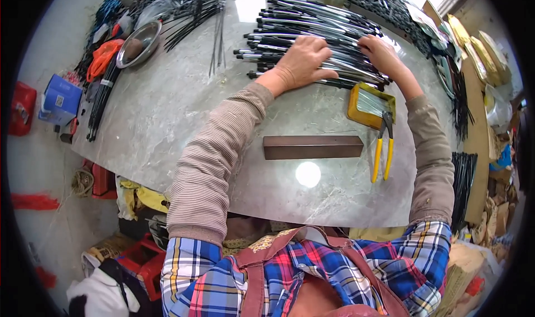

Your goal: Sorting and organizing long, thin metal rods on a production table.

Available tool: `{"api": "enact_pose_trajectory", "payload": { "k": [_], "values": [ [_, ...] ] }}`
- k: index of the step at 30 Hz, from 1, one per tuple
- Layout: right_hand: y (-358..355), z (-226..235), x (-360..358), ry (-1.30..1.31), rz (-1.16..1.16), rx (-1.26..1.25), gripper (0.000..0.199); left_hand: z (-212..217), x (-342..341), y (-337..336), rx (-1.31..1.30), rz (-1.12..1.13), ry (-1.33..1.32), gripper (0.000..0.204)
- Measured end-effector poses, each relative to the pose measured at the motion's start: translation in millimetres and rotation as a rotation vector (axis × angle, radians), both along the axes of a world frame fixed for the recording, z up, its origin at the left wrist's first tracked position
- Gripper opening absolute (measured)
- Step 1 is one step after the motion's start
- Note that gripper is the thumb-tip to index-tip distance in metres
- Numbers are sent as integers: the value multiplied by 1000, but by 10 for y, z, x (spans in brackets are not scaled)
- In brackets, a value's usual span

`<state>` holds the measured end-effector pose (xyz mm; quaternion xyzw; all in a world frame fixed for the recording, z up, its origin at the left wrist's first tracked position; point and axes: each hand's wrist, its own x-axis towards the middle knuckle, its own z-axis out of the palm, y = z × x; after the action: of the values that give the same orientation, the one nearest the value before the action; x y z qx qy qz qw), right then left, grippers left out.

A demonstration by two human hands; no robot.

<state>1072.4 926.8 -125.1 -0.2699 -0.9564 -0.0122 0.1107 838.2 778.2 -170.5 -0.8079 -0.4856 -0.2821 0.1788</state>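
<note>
A wide pile of long black and silver rods (304, 30) lies across the far part of the grey marble table (167, 110). My left hand (304, 60) rests palm down on the near edge of the pile, fingers curled over several rods. My right hand (379, 52) presses on the right end of the same pile, fingers bent among the rods. Whether either hand grips a rod is hidden by the fingers.
A brown rectangular bar (312, 147) lies in front of me. Yellow-handled pliers (383, 149) lie beside a yellow tray (370, 105) of thin pins. A metal bowl (138, 44), orange item (103, 57) and more black rods sit far left. Blue box (60, 99) on the floor.
</note>
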Motion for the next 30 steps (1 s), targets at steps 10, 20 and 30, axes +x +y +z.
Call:
{"api": "enact_pose_trajectory", "payload": {
  "k": [10, 20, 30],
  "values": [
    [-425, 254, -112, -274, -263, 112, 24, -66, -1285, -227, -99, 253, -1143, 80],
    [-919, -103, -301, -126, 104, 27, 79, -119, -1002, -320, -351, 88, -1518, 91],
    [-1042, 48, -700, -124, 21, 179, 42, 65, -1166, -1544, -247, 202, -1205, 57]
  ]
}}
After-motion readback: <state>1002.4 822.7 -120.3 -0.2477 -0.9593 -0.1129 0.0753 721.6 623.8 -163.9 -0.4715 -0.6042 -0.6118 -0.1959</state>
